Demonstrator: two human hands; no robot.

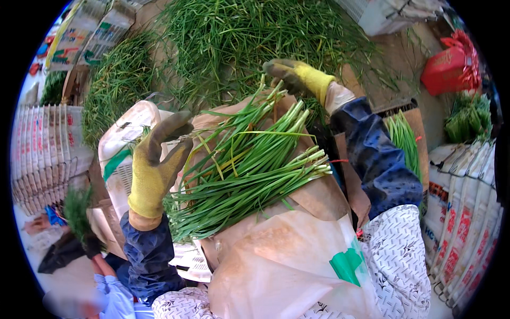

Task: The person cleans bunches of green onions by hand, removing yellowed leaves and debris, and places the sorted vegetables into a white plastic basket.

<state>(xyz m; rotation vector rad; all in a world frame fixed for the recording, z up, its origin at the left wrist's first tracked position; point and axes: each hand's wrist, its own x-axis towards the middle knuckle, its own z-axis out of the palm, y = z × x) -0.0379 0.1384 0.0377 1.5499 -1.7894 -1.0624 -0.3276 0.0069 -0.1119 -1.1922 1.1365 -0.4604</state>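
Loose bunches of garlic chives (249, 170) lie across a brown lap covering (319, 199), pale cut ends to the right and green leaves to the left. My left hand (156, 165), in a yellow glove with dirty grey fingers, is open at the leafy side. Its thumb stands apart from the fingers and nothing is held. At the far end of the pile, my right hand (300, 77), gloved alike, has its fingers curled closed at the pale ends of the uppermost chives. Its palm side is partly hidden.
A large heap of loose greens (255, 42) spreads over the ground ahead. A white crate (127, 143) stands at my left, a cardboard box (414, 125) with chives at my right. Stacked white crates (50, 143) and a red bag (451, 64) lie further out. Another person (114, 290) works at lower left.
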